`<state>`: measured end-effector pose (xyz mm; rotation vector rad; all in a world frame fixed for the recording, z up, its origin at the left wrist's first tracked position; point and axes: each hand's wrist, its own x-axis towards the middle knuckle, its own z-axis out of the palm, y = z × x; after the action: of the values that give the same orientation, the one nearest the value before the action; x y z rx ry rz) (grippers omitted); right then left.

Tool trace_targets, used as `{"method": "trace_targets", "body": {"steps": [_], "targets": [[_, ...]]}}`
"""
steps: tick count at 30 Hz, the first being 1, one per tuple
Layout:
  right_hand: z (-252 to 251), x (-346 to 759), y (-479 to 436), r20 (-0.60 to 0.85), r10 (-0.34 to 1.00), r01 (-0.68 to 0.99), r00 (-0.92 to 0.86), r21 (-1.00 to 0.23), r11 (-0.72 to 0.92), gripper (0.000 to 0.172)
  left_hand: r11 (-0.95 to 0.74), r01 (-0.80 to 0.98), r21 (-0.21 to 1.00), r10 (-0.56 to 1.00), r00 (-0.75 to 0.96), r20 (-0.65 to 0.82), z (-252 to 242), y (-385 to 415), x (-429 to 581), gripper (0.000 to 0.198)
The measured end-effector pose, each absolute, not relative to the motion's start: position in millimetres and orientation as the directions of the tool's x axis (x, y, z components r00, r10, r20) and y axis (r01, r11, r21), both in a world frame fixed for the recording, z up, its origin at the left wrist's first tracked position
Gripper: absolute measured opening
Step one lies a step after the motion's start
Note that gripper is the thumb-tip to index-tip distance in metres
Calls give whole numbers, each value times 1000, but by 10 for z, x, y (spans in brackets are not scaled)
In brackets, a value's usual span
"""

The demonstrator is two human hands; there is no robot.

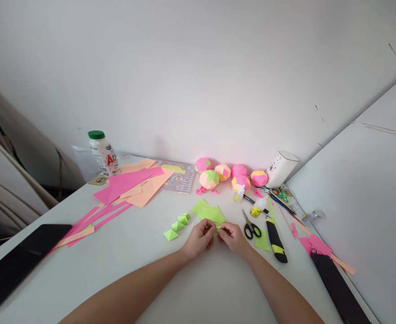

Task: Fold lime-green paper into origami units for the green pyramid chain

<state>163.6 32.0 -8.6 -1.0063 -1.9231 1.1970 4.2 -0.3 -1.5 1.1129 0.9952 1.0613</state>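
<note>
My left hand (202, 236) and my right hand (230, 236) meet near the middle of the table, fingertips pinched. Between them is a small piece of green paper (218, 227), mostly covered by my fingers. Just beyond my hands lie flat green paper pieces (211, 212). To the left stands a row of several folded green paper pieces (177, 226). Black-handled scissors (252, 228) lie right of my right hand, partly over a green paper square (261, 240). A black and yellow utility knife (276, 238) rests beside them.
Several paper balls (209, 179) sit along the wall, with glue bottles (257, 208) in front. Left are pink paper sheets (126, 183), a white bottle (103, 154) and a black tablet-like slab (22, 265). A white container (281, 168) and a dark phone-like object (339, 288) are right.
</note>
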Motion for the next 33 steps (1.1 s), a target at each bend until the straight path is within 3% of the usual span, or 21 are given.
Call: {"method": "trace_targets", "body": {"steps": [33], "targets": [[-92,1635,323,108,857,257,-504,-928,268,24,100,-124,987,972,224,-70,-10,-7,28,30]]}}
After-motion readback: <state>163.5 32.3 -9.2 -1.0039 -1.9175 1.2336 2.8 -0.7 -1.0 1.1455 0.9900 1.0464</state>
